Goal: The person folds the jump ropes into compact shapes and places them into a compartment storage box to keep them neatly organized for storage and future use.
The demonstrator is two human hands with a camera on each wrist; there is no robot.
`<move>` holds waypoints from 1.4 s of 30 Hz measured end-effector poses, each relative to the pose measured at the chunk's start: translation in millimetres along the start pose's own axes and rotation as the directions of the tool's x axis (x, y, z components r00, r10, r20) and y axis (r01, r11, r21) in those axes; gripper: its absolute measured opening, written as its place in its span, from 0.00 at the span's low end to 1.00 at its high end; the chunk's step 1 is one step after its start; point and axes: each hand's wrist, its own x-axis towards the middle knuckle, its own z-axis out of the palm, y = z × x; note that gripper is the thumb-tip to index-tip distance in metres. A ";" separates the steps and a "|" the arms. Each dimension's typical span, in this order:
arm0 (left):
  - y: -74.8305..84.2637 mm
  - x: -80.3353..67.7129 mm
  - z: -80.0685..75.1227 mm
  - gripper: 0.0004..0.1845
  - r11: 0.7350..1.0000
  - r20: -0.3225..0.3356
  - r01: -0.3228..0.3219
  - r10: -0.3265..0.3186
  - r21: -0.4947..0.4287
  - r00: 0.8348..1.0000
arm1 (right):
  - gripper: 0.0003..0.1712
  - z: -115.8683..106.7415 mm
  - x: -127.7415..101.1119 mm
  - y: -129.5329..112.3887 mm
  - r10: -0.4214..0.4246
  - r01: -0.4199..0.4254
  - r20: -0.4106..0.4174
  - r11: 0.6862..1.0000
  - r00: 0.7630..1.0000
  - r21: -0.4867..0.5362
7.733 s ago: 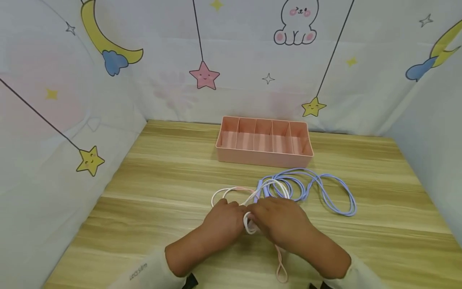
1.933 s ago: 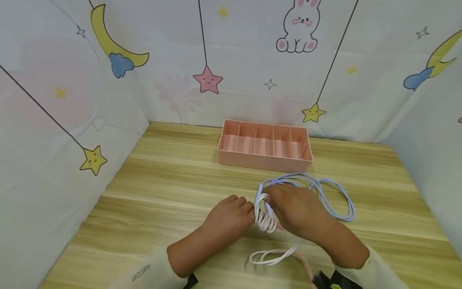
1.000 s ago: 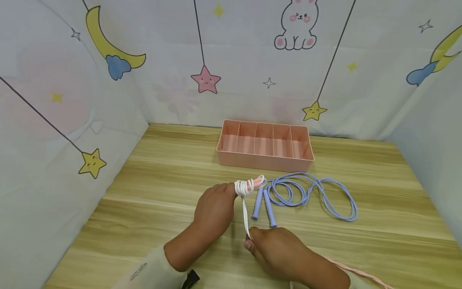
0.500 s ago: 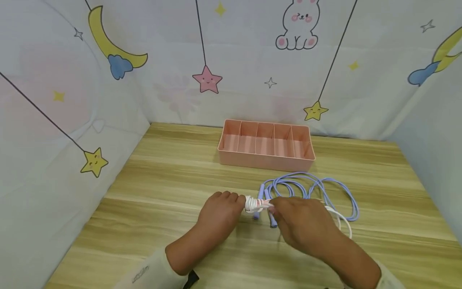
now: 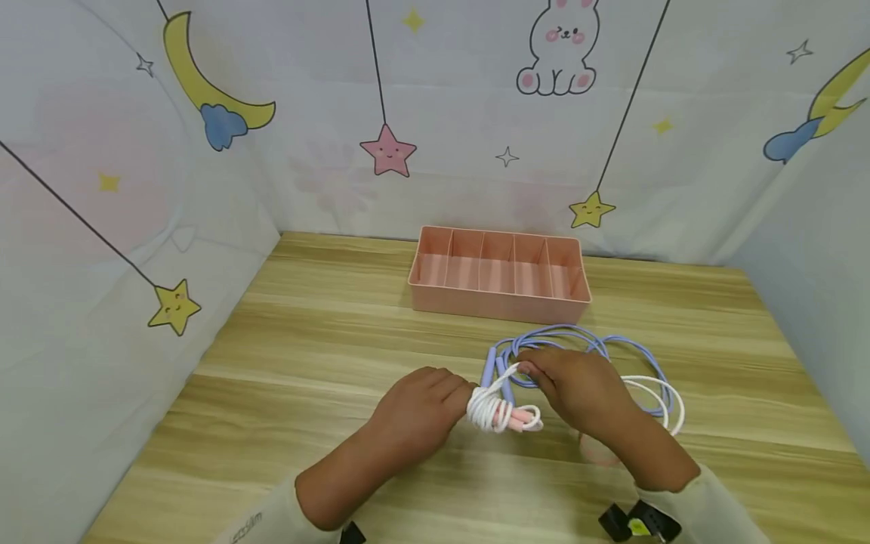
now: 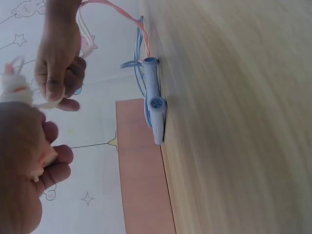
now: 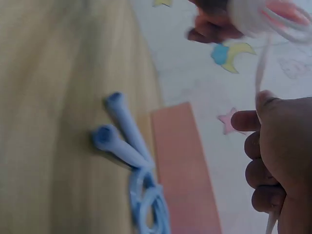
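My left hand [image 5: 421, 412] grips the pink handles of a white-and-pink jump rope [image 5: 486, 410], whose white cord is wound several times round them. Pink handle ends poke out of the windings to the right. In the left wrist view, part of a pink handle [image 6: 47, 158] shows between the curled fingers. With thumb and forefinger my right hand [image 5: 578, 389] pinches the cord, which runs taut up from the bundle. The loose length trails behind that hand, white loops [image 5: 669, 397] showing past the wrist. Behind the bundle lies a periwinkle-blue jump rope [image 5: 652, 359], its two handles [image 7: 124, 122] side by side.
A pink box [image 5: 499, 302] with several compartments stands at the back of the wood-grain table [image 5: 326, 317]. Fabric walls [image 5: 462, 189] printed with stars and moons enclose the back and sides. Black wrist straps [image 5: 639, 521] show at the sleeves.
More white cord is wound round the handles than several seconds ago. Since half a second ago, my right hand has drawn the cord up and away from the bundle, whose right end now tips downward.
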 end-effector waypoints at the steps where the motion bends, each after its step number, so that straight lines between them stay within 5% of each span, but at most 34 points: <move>1: 0.6 0.1 -0.6 0.02 0.998 -0.020 0.042 -0.043 -0.039 0.999 | 0.07 3.9 -1.6 -2.9 0.008 -0.008 0.028 1.000 1.000 0.002; 4: 3.1 0.6 -1.8 0.08 0.973 -0.035 0.182 -0.188 -0.139 0.981 | 0.03 15.6 -5.7 -16.0 -0.001 0.000 0.090 1.000 0.996 0.009; 8: 6.8 2.2 -1.4 0.13 0.907 0.052 0.371 -0.369 -0.200 0.928 | 0.09 25.6 -11.0 -35.1 -0.053 0.046 0.146 0.998 0.988 0.050; 11: 6.9 3.3 3.2 0.10 0.857 0.106 0.486 -0.474 -0.174 0.874 | 0.11 27.7 -16.0 -47.3 -0.093 0.079 0.168 0.993 0.981 0.086; 14: 4.4 2.4 9.8 0.03 0.850 0.124 0.519 -0.508 -0.093 0.853 | 0.15 26.3 -20.7 -60.0 -0.121 0.106 0.186 0.990 0.975 0.090; 22: -0.8 -4.6 20.9 0.11 0.892 0.071 0.423 -0.437 0.158 0.897 | 0.14 11.2 -28.2 -85.2 -0.203 0.188 0.152 0.976 0.967 0.106; 26: -0.3 -6.5 20.2 0.12 0.917 0.157 0.325 -0.365 0.231 0.918 | 0.13 -4.9 -23.9 -82.5 -0.213 0.207 0.094 0.975 0.972 0.075; 32: 3.8 -4.5 9.8 0.12 0.973 0.275 0.102 -0.157 0.206 0.948 | 0.06 -27.4 -13.1 -54.3 -0.144 0.144 -0.002 0.989 0.990 0.016; 37: 6.2 1.6 0.4 0.10 0.983 0.232 -0.066 0.024 0.173 0.972 | 0.03 -32.0 -7.9 -34.3 -0.068 0.066 0.063 0.997 0.996 0.036; 42: 5.0 4.3 -6.6 0.07 0.985 0.194 -0.134 0.110 0.113 0.975 | 0.11 -21.4 -7.4 -18.0 -0.074 0.069 0.066 0.995 0.995 0.072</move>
